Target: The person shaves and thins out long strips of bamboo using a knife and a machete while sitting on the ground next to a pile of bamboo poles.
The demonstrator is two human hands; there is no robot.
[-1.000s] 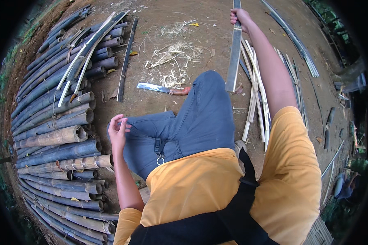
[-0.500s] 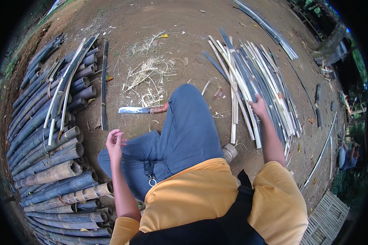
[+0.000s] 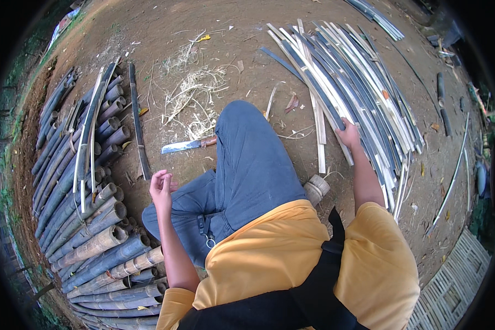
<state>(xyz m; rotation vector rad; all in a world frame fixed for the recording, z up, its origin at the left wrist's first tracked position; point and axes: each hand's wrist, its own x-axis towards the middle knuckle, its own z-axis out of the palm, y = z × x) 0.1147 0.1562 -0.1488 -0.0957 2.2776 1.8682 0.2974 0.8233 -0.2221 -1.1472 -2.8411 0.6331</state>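
Head view: splinters or a sliced palm could be had from the sharp-edged bamboo strips [image 3: 346, 71], piled far right on the dirt. The right hand [image 3: 348, 133] is laid on one strip, fingers curled around it. The left hand [image 3: 161, 187] is kept half-curled, empty, near the machete [image 3: 188, 145].

Evenly lit by soft, diffuse daylight, without hard shadows or glare. Sharp and clear across the middle, down to the dirt ground [image 3: 247, 60]. Strongly bent by the fisheye toward the rim, curving the bamboo poles [image 3: 88, 220] and split strips [image 3: 346, 71]. Darkened to a black vignette at the corners, slightly smeared near the edges.
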